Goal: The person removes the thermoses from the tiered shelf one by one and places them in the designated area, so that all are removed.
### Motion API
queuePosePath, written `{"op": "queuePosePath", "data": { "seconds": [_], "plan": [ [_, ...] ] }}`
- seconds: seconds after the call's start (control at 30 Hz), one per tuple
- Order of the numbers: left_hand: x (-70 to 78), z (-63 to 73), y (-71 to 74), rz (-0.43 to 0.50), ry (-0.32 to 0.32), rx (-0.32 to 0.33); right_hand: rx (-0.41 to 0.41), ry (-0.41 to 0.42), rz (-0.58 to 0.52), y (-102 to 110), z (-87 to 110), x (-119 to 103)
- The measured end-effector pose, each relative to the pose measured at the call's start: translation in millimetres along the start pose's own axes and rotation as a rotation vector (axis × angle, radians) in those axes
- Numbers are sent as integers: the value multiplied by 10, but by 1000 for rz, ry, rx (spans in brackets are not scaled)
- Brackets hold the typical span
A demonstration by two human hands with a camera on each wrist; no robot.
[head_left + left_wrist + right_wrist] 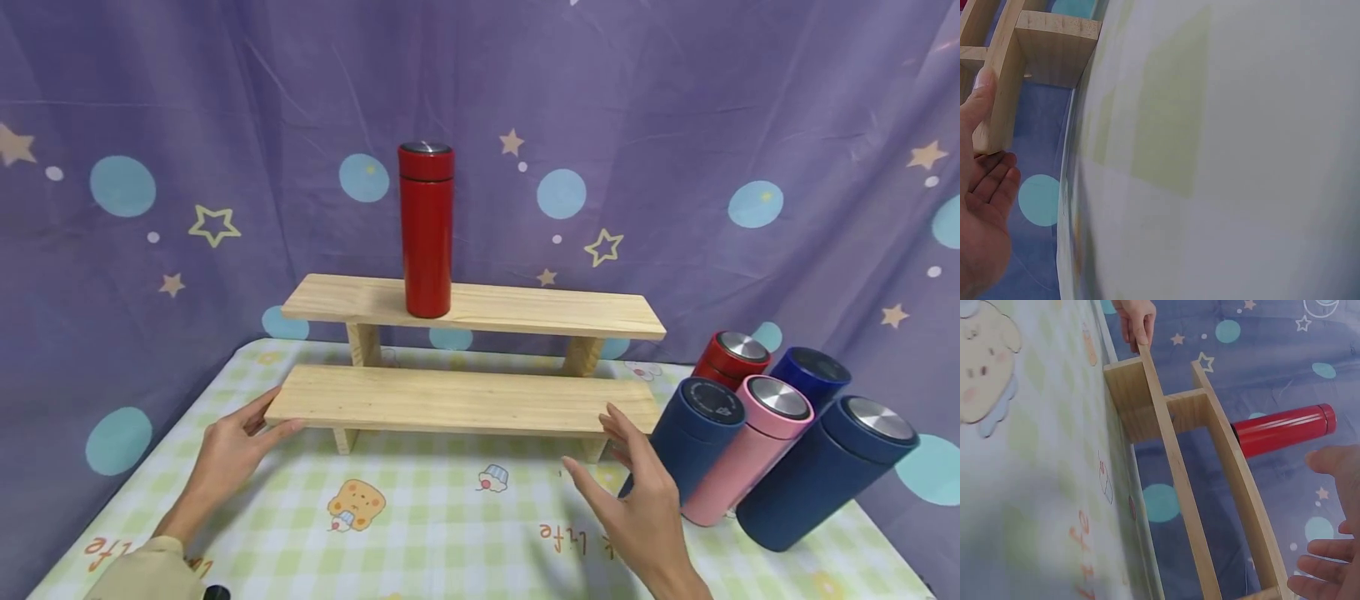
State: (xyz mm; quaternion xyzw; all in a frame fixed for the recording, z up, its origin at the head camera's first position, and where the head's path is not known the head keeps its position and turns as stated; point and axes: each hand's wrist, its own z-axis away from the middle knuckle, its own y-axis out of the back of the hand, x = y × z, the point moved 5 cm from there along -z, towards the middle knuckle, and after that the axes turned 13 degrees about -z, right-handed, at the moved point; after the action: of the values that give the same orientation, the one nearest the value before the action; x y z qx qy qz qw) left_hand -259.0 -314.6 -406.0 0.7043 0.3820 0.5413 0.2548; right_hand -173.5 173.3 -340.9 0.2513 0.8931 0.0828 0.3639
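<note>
Your L hand (232,446) is clamped on the near L end of the lower board (461,402) of a two-tier wooden stand, thumb along the front edge w/ fingers curled at the end. That grip prob. steadies the stand: it catches a corner & leaves the top surface free.

Your R hand (641,500) holds nothing; its fingers & thumb are spread apart, by the board's R end. Can't tell if a fingertip brushes the wood. Prob. it's spread b/c a board end that wide needs a wide grasp.

Beyond & b/w your hands, the upper board (547,310) sits higher & farther back on its legs, prob. so both tiers can be reached. A tall red flask (427,242) stands upright on it, nearer your L hand's side; the flat base suits the flat wood.

Just right of your R hand, five flasks cluster on the checked tablecloth (420,542): dark blue flask (693,433) nearest, then pink flask (750,454), larger navy flask (813,483), w/ second red flask (727,358) & bright blue flask (808,375) behind, prob. grouped there to keep clear of the stand.
</note>
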Motion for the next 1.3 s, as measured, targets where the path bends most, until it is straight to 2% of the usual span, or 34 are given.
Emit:
{"op": "queuePosePath", "data": {
  "seconds": [0.17, 0.47, 0.57, 0.7, 0.9, 1.13, 1.3],
  "plan": [
    [6, -1, -9, 0, 10, -2, 39, -62, 28, 194, 122, 7],
    [-4, -28, -19, 5, 0, 6, 199, -206, 73, 485, 366, 23],
    [-7, -26, -31, 4, 5, 2, 254, -228, 95, 565, 421, 27],
    [-2, -23, -41, 8, 29, -17, 324, -246, 130, 652, 465, 57],
    [-2, -33, -33, 21, 45, -30, 410, -317, 147, 707, 531, 204],
    [3, -39, -29, 23, 42, -31, 404, -436, 159, 709, 554, 390],
    [0, -41, -18, 16, 41, -19, 326, -517, 147, 674, 525, 508]
  ]
}}
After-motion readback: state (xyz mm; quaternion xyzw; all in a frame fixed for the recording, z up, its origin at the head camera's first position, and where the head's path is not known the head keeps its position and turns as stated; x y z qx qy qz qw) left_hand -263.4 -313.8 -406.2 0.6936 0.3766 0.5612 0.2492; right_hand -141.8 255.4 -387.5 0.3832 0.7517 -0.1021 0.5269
